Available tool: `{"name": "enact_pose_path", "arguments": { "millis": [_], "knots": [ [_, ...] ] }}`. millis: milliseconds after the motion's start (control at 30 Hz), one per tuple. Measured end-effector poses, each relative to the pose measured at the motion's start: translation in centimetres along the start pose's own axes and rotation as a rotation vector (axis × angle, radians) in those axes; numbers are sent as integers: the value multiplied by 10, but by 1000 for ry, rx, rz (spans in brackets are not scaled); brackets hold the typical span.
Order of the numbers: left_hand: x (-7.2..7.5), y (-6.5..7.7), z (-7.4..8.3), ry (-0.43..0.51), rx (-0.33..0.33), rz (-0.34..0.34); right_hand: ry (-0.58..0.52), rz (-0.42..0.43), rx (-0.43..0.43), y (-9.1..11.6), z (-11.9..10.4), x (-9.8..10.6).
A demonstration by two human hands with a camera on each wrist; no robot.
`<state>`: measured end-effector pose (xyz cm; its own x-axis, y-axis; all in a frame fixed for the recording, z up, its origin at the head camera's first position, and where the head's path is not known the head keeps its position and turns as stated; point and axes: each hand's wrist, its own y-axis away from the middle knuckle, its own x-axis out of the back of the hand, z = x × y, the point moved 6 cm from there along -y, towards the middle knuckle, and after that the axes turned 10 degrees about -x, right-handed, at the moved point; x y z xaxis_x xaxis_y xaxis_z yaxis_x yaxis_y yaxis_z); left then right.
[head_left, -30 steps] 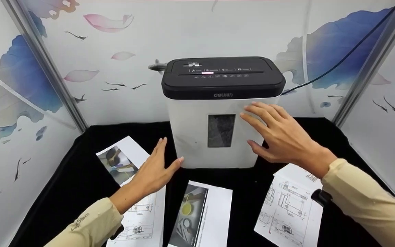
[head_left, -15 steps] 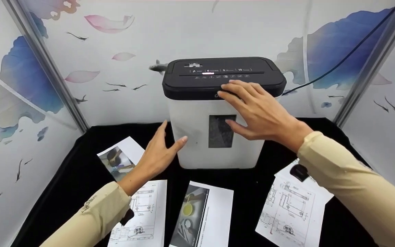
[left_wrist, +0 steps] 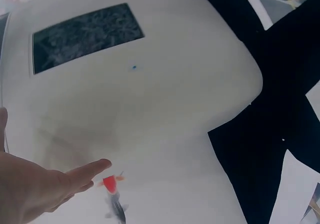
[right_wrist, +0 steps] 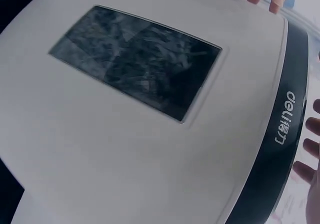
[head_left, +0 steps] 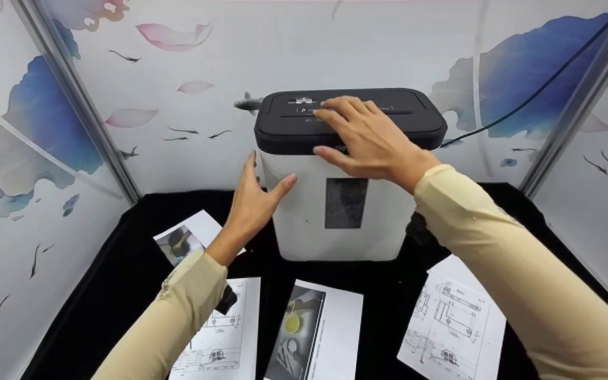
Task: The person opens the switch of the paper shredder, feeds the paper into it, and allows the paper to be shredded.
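A paper shredder stands in the middle of the head view, with a white bin [head_left: 304, 221] under a black top [head_left: 277, 129]. Its dark front window [right_wrist: 140, 58] shows shredded scraps inside. My right hand [head_left: 367, 137] is over the top, fingers extended and spread, covering part of the feed slot and the printed icons. The thumb lies in front of the black band and overlaps the logo. My left hand [head_left: 254, 203] is by the bin's left side, its fingers straight and the thumb out across the front face. Neither hand holds anything.
Printed sheets lie on the black cloth: a photo page [head_left: 343, 327] in front, a drawing [head_left: 454, 327] at right, another drawing [head_left: 246, 338] and a photo page [head_left: 182, 240] at left. A black cord [head_left: 536, 92] runs up to the right. Patterned panels [head_left: 367, 42] stand behind.
My right hand has risen from the front of the bin, moving left and up over the black top. My left hand has gone up along the bin's left side. The sheets stay put.
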<state>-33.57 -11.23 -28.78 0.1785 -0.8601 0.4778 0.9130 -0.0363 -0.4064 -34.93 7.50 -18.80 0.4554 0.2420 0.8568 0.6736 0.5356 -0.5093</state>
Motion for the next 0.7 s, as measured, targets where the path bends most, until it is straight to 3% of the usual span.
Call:
{"name": "enact_pose_path", "arguments": {
  "millis": [333, 700],
  "knots": [
    [-2, -22, -3, 63, -21, 57, -85, -179, -201, -34, 7, -10],
    [-9, -26, -4, 94, -39, 40, -141, -389, -418, -63, 8, -28]
  ]
}}
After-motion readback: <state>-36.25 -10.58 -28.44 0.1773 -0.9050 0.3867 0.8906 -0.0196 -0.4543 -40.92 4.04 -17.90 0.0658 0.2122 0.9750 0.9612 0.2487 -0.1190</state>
